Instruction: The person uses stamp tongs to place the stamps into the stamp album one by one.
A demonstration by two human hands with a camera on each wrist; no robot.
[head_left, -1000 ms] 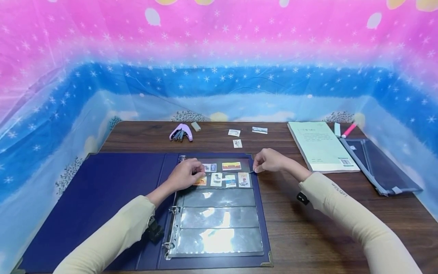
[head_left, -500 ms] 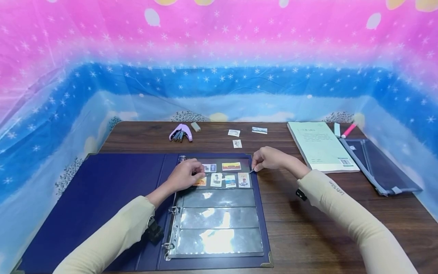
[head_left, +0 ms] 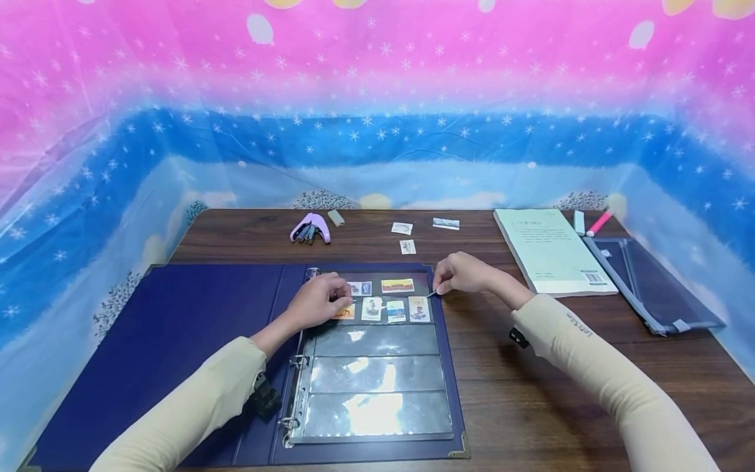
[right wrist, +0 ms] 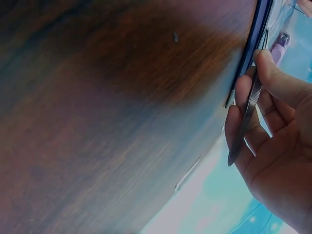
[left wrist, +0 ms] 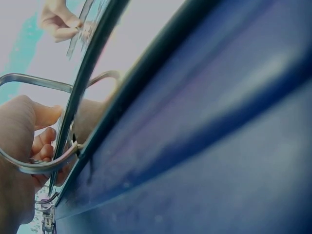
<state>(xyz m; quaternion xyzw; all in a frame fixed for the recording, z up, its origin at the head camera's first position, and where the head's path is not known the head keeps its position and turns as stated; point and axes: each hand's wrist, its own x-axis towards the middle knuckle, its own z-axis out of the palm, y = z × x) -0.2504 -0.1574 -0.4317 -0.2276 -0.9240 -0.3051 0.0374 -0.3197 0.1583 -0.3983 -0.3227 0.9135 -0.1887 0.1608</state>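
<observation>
A stamp album (head_left: pixel 224 314) with dark blue covers lies spread on the table, its clear pocket page (head_left: pixel 377 341) held by metal rings. Stamps sit in the top two rows, among them a tall one (head_left: pixel 419 309) at the right end of the second row. My right hand (head_left: pixel 463 272) pinches metal tweezers (right wrist: pixel 248 107); their tips reach the page's right edge just above that stamp. My left hand (head_left: pixel 318 300) is at the left end of the same row, fingertips at the upper pocket edge and partly covering an orange stamp (head_left: pixel 347 312). Whether they pinch the film is unclear.
Behind the album lie three loose stamps (head_left: pixel 407 247), a purple hole punch or similar tool (head_left: pixel 310 229) and a small grey block (head_left: pixel 336 217). To the right are a pale green book (head_left: pixel 551 255), a pink marker (head_left: pixel 600 224) and a dark mesh zip pouch (head_left: pixel 660 288).
My right hand has shifted very slightly left with the tweezers, toward the page. The left hand stays in place, and the stamps in the pockets look the same.
</observation>
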